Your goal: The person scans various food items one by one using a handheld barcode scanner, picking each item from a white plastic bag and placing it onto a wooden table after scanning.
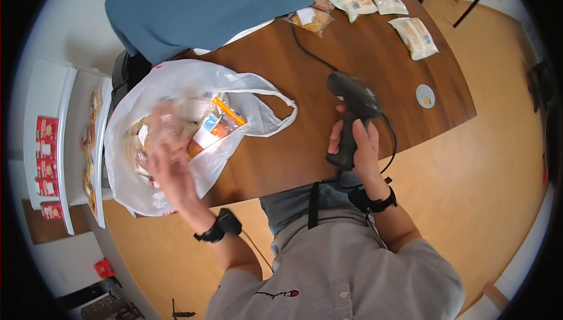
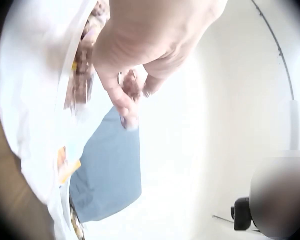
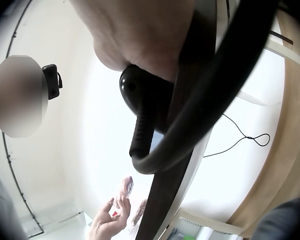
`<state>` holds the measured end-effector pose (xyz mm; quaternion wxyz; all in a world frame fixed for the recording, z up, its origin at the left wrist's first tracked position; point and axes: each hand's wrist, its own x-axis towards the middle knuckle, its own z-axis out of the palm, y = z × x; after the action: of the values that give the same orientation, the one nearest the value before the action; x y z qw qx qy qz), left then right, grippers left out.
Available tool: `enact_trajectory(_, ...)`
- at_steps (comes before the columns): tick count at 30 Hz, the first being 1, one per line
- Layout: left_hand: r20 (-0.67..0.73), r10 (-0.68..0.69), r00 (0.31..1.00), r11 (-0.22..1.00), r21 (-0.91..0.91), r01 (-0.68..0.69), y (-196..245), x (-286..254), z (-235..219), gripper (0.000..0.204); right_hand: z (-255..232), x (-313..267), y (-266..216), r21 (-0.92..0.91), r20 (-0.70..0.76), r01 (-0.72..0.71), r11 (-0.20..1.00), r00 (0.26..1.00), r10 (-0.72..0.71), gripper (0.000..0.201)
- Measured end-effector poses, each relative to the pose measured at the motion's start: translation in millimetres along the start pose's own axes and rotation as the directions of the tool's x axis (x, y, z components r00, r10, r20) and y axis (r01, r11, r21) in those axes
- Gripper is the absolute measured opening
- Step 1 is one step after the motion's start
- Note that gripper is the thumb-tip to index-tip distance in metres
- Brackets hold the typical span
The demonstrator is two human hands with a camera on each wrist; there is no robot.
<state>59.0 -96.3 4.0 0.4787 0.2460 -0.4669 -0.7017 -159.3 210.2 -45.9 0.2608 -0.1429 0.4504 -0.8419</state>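
Observation:
My left hand (image 1: 171,159), blurred in the head view, is over the mouth of a white plastic bag (image 1: 132,185). Its fingers pinch a small clear packet (image 3: 126,186) with reddish-brown contents, partly hidden by the fingers in the left wrist view. Inside the bag lie several packaged foods, among them a clear packet with a white label (image 1: 206,135) and an orange strip (image 1: 229,111). With its fingers around the handle, my right hand (image 1: 366,150) grips a black barcode scanner (image 1: 349,138), whose head points up and away over the table's front edge.
On the wooden table (image 1: 270,167), several filled packets (image 1: 413,37) lie at the back right, near a round white sticker (image 1: 426,96). The scanner's cable (image 1: 311,53) crosses the tabletop. A blue cloth (image 1: 205,9) covers something behind the bag. Shelves with red boxes (image 1: 47,150) stand left.

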Motion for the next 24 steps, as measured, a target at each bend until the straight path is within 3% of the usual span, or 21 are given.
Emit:
enact_trajectory(1,-0.057,0.006,0.998,0.999,-0.051,-0.008,4.5,7.0,-22.7,0.037,0.0,0.6,1.1,0.025,0.007,-0.02,0.999,1.0,0.02,0.044)
enact_trajectory(5,-0.164,0.043,0.986,0.996,-0.073,-0.055,21.8,4.3,6.5,0.037,-0.6,2.1,1.6,0.054,0.027,-0.049,0.997,0.998,0.047,0.042)
enact_trajectory(7,-0.238,0.194,0.952,0.98,0.09,-0.177,20.5,5.3,19.3,0.04,-1.8,1.4,2.3,0.065,0.029,-0.032,0.997,0.999,0.03,0.042)
enact_trajectory(8,-0.226,0.189,0.956,0.981,0.086,-0.174,18.8,7.0,26.9,0.04,-2.5,0.7,3.1,0.068,0.037,-0.028,0.997,0.999,0.026,0.042)
enact_trajectory(11,-0.099,0.219,0.971,0.952,0.238,-0.191,6.1,11.7,56.6,0.038,-2.8,-0.6,3.2,0.093,0.03,-0.024,0.995,0.999,0.021,0.041)
enact_trajectory(14,0.189,0.108,0.976,0.874,0.45,-0.184,-20.4,22.6,116.6,0.027,-2.4,0.3,2.0,0.115,0.036,-0.039,0.993,0.999,0.035,0.04)
enact_trajectory(15,0.278,0.088,0.956,0.859,0.465,-0.215,-31.6,25.7,141.8,0.023,-2.3,0.0,1.4,0.117,0.04,-0.051,0.992,0.998,0.046,0.04)
enact_trajectory(17,0.545,-0.034,0.838,0.84,0.469,-0.271,-64.5,47.1,189.1,0.019,-1.4,-0.4,0.3,0.113,0.037,-0.051,0.992,0.998,0.047,0.04)
enact_trajectory(20,0.628,-0.047,0.777,0.663,0.601,-0.446,-134.6,82.3,250.9,0.035,-0.2,-1.0,-0.1,0.109,0.036,-0.044,0.993,0.999,0.04,0.039)
enact_trajectory(22,0.572,-0.072,0.817,0.434,0.755,-0.491,-161.5,102.5,283.5,0.047,-0.8,-1.8,0.6,0.112,0.022,-0.026,0.993,0.999,0.024,0.039)
enact_trajectory(23,0.586,-0.077,0.807,0.439,0.746,-0.501,-174.9,108.6,292.7,0.047,-1.2,-2.6,0.9,0.106,0.03,-0.026,0.994,0.999,0.023,0.039)
enact_trajectory(24,0.557,-0.055,0.829,0.361,0.785,-0.503,-188.0,114.3,299.0,0.053,-1.9,-3.5,0.8,0.101,0.036,-0.027,0.994,0.999,0.024,0.039)
